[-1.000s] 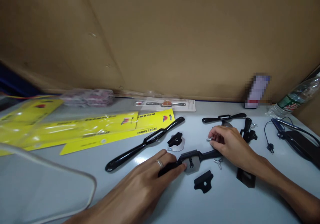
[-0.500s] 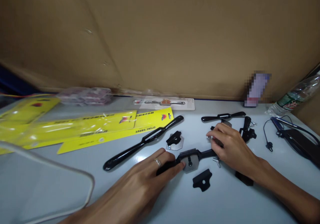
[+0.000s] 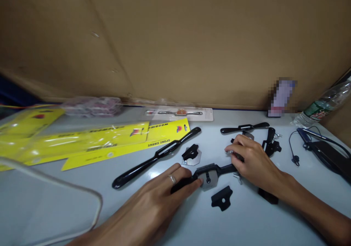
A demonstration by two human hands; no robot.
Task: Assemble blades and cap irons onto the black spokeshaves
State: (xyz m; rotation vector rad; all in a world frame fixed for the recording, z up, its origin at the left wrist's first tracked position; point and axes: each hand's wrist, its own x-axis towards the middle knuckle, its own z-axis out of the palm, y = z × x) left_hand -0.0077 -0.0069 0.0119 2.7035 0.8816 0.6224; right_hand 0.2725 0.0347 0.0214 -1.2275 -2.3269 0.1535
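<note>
Black spoke shave and loose parts at a desk (image 3: 186, 222). The left hand (image 3: 161, 196) has its grip closed around the left handle of the central spoke shave (image 3: 207, 168), thumb tip against the slotted grey blade (image 3: 212, 184) seated on its middle. The right hand (image 3: 255, 156), above the right end of the same tool, pinches a small silver fastener (image 3: 230, 152) between thumb and forefinger; whether its other fingers touch the handle cannot be told. Nearer the viewer than the central spoke shave lies a black cap plate (image 3: 218, 199) with a round hole; just beside its right handle lies a silver thumbscrew (image 3: 238, 179). Beyond it, slightly left, a second cap plate (image 3: 190, 152) rests over a pale blade (image 3: 196, 159). Farther left of it, a long black frame (image 3: 145, 171) lies diagonally beside yellow cards (image 3: 170, 136); well beyond its right end lies another black frame (image 3: 233, 130).
</note>
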